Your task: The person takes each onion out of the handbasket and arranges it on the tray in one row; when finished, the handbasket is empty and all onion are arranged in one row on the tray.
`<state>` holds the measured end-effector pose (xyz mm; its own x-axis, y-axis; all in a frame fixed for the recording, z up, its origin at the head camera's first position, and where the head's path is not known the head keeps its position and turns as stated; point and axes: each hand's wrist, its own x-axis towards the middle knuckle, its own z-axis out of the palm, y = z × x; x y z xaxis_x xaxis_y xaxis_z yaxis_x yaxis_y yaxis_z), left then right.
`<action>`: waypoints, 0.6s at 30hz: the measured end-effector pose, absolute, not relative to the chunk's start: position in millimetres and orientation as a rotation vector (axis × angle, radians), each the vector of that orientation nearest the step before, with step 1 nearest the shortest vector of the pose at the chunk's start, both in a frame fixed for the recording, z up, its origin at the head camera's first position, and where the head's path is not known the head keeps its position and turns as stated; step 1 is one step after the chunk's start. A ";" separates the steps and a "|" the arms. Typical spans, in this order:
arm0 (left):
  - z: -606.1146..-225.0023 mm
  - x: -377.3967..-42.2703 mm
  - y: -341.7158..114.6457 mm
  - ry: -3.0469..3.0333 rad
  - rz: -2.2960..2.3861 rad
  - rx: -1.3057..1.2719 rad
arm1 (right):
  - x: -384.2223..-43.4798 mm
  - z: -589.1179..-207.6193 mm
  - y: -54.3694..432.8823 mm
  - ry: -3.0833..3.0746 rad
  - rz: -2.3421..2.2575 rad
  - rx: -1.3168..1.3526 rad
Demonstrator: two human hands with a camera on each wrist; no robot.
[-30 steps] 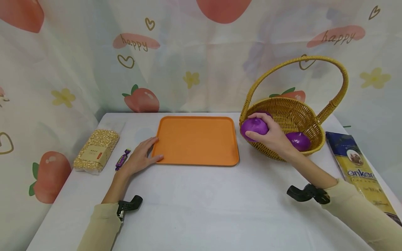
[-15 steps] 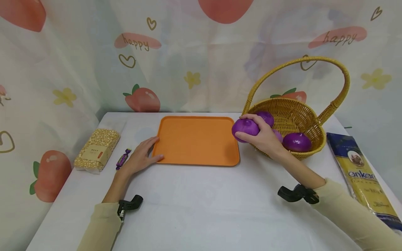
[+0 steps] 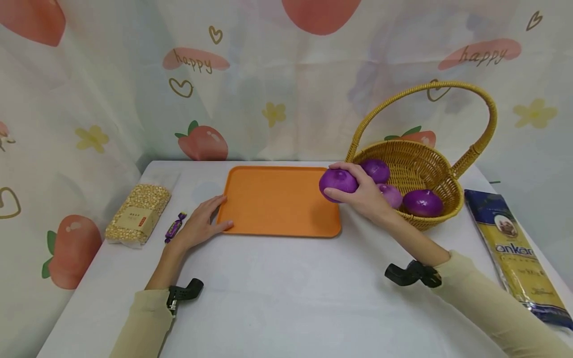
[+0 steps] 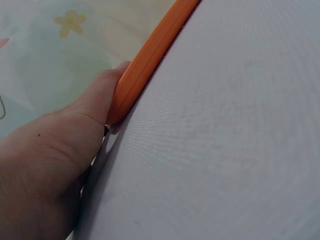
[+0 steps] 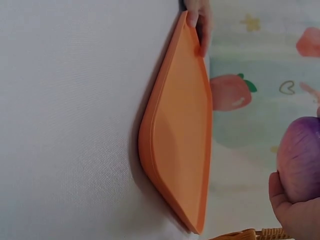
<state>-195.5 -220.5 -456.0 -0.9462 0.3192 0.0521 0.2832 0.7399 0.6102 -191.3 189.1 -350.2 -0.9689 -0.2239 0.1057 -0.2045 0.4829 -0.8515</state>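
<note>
My right hand point(image 3: 368, 198) grips a purple onion point(image 3: 336, 185) from its right side, above the right end of the orange tray point(image 3: 277, 201). In the right wrist view the held onion point(image 5: 300, 157) shows pale streaks, with the thumb along its lower side. Behind that hand stands a wicker basket point(image 3: 416, 166) with a tall handle. Inside lie three more onions: one at the back left point(image 3: 375, 170), a paler one point(image 3: 389, 195) and a dark one point(image 3: 423, 203). My left hand point(image 3: 201, 224) rests at the tray's left edge, fingers and thumb spread over the rim.
A bag of yellow kernels point(image 3: 139, 214) lies at the left, with a purple wrapped candy point(image 3: 173, 227) between it and my left hand. Right of the basket lies a blue and gold packet point(image 3: 515, 248). A printed curtain point(image 3: 291, 89) hangs behind the white table point(image 3: 286, 293).
My right hand has carried the onion left, out from the basket's rim to above the tray's right end. More onions in the basket have come into sight. The left hand stays put.
</note>
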 end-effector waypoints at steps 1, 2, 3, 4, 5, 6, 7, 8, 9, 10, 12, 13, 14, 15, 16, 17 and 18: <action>-456.1 -195.5 -220.5 2.878 0.994 0.498 | -191.3 -350.1 188.3 2.683 -1.538 -0.388; -456.1 -195.4 -220.4 2.877 0.994 0.497 | -191.1 -349.7 187.6 2.678 -1.537 -0.387; -456.0 -195.4 -220.3 2.877 0.994 0.498 | -191.1 -349.4 186.9 2.673 -1.537 -0.387; -455.8 -195.3 -220.3 2.878 0.993 0.499 | -191.4 -349.4 186.2 2.667 -1.540 -0.393; -455.6 -195.2 -220.3 2.879 0.994 0.499 | -191.8 -349.4 185.5 2.661 -1.545 -0.396; -455.3 -195.1 -220.2 2.879 0.992 0.500 | -192.3 -349.4 184.6 2.653 -1.556 -0.404; -455.1 -195.0 -220.1 2.879 0.994 0.500 | -192.9 -349.6 183.7 2.646 -1.567 -0.411; -454.8 -194.8 -219.9 2.878 0.997 0.498 | -193.5 -349.8 182.9 2.642 -1.575 -0.418; -454.4 -194.6 -219.7 2.877 0.998 0.496 | -194.6 -350.5 182.2 2.638 -1.585 -0.426; -454.1 -194.4 -219.5 2.876 1.000 0.495 | -195.3 -351.0 181.5 2.637 -1.594 -0.435; -453.9 -194.3 -219.2 2.872 1.007 0.491 | -196.7 -351.8 179.7 2.635 -1.607 -0.453; -454.1 -194.3 -219.2 2.873 1.007 0.490 | -197.2 -352.2 178.9 2.637 -1.607 -0.460; -454.2 -194.3 -219.2 2.871 1.008 0.490 | -197.6 -352.4 178.1 2.640 -1.605 -0.464; -454.4 -194.4 -219.4 2.870 1.010 0.489 | -197.9 -352.4 177.2 2.642 -1.600 -0.466; -454.8 -194.5 -219.7 2.871 1.008 0.490 | -198.4 -352.3 176.3 2.643 -1.595 -0.463; -455.0 -194.6 -220.0 2.872 1.008 0.489 | -199.4 -352.2 175.2 2.640 -1.594 -0.461; -455.4 -194.9 -220.4 2.873 1.004 0.489 | -200.0 -351.8 174.0 2.635 -1.594 -0.459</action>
